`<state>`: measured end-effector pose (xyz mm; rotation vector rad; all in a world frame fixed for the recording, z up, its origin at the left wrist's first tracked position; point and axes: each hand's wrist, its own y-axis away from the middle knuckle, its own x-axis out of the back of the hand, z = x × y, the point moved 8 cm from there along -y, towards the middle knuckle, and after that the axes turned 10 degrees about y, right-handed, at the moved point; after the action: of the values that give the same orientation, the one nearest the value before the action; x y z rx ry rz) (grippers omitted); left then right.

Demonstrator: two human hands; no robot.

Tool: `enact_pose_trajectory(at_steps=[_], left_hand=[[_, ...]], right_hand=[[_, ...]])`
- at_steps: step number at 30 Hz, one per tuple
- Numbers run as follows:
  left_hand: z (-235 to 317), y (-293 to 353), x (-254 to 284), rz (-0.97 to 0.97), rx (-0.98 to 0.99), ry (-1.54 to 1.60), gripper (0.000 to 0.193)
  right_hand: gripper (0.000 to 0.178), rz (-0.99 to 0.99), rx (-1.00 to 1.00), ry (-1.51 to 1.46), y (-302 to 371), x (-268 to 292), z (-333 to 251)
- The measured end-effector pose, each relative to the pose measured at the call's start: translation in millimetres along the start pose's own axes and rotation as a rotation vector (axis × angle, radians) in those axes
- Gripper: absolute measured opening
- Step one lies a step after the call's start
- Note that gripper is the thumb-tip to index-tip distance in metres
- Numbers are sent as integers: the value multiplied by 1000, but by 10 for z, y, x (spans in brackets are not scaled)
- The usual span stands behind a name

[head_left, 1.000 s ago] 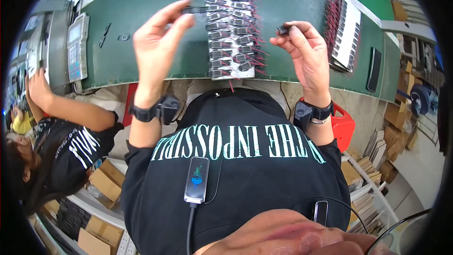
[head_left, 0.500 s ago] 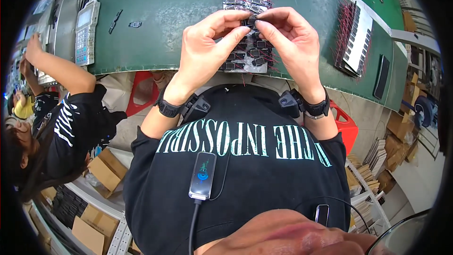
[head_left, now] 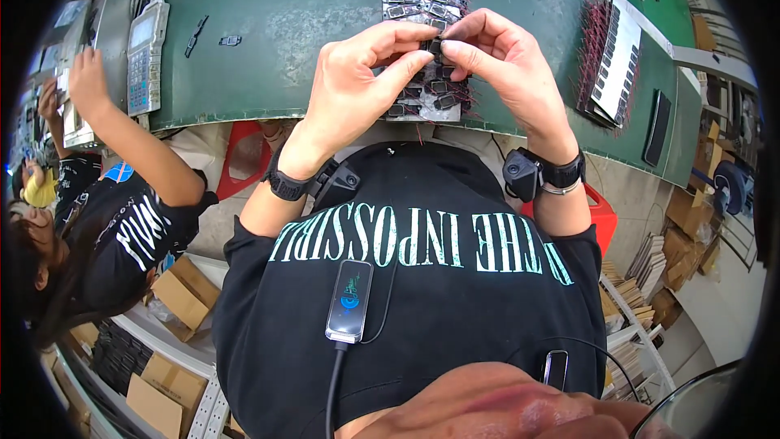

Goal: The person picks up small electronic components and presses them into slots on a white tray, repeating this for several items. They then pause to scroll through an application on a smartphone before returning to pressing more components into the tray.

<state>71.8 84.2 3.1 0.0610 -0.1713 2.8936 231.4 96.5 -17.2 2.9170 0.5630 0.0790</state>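
- Pinching a small dark part [head_left: 434, 47] between them, both hands meet at the upper middle of the frame, right over the tray of small parts [head_left: 422, 0].
- Left hand [head_left: 357, 85]: fingers curled in, thumb and forefinger closed on the left side of the little piece, wrist bent up from the lower left.
- Right hand [head_left: 500, 65]: same story from the other side, thumb and forefinger tips nipped tight on the piece, the other fingers folded loosely behind.
- That piece sits just above the tray, which lies on the green table [head_left: 284, 41]; whether it touches the rows below I cannot tell, the fingers hide it.
- Progress, as a judgement: the tray shows many rows of dark pieces with red wires already lined up, so plenty looks done; this one is mid-handling, neither set down nor clear of the stack.
- A second tray of parts [head_left: 605, 65] waits at the upper right, fanned out with its red wires showing, and it looks untouched for now.
- Both forearms rise from the lower edge, a black wristband on each.
- Off at the left of the frame, a co-worker's hand [head_left: 85, 81] reaches near a grey keypad device [head_left: 146, 53], well apart from our pair.
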Motion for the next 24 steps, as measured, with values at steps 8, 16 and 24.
enact_pose_trajectory(at_steps=[8,16,24], left_hand=[[29,18,-48,-29,6,-58,25],[233,55,-91,6,-89,-112,21],[307,364,-248,-100,-567,-539,18]], right_hand=[[25,-68,29,-16,4,-54,6],[30,156,206,525,225,-113,-374],[16,233,96,608,831,27,-124]])
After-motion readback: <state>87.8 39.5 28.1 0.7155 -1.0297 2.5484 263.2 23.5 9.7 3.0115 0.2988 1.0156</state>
